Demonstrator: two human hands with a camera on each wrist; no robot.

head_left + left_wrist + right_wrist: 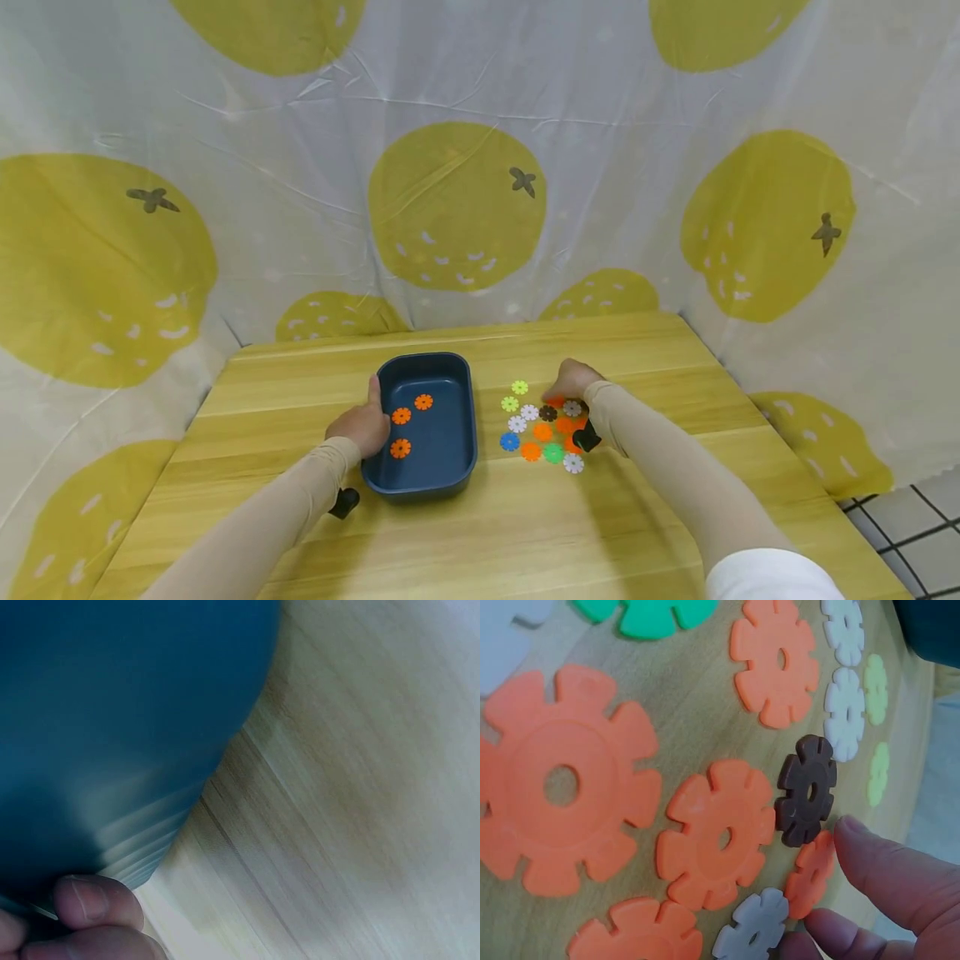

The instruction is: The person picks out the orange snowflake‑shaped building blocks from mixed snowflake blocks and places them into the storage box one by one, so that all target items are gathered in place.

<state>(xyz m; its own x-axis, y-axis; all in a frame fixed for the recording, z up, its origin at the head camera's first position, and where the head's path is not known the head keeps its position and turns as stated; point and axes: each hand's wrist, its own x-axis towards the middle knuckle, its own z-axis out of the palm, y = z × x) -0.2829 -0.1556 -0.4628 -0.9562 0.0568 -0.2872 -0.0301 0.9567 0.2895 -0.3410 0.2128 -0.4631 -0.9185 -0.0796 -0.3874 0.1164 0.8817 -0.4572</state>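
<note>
A light wooden table (525, 533) fills the lower frame. On it, left of centre, sits a dark blue plastic tray (442, 487); right of centre lie scattered flat plastic snowflake discs (542, 432) in several colours.

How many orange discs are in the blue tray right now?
3, all in the blue tray's left half: orange disc at the back, one by the left hand, one nearest. The hand may hide more.

Head cam looks down and forward over the whole wooden table (525, 517), pretty far back. Left wrist cam is jammed right up against the blue tray (112, 712), blurry. Right wrist cam sits super close over the flower discs (720, 840). Both wrist views overlap the head one.
</note>
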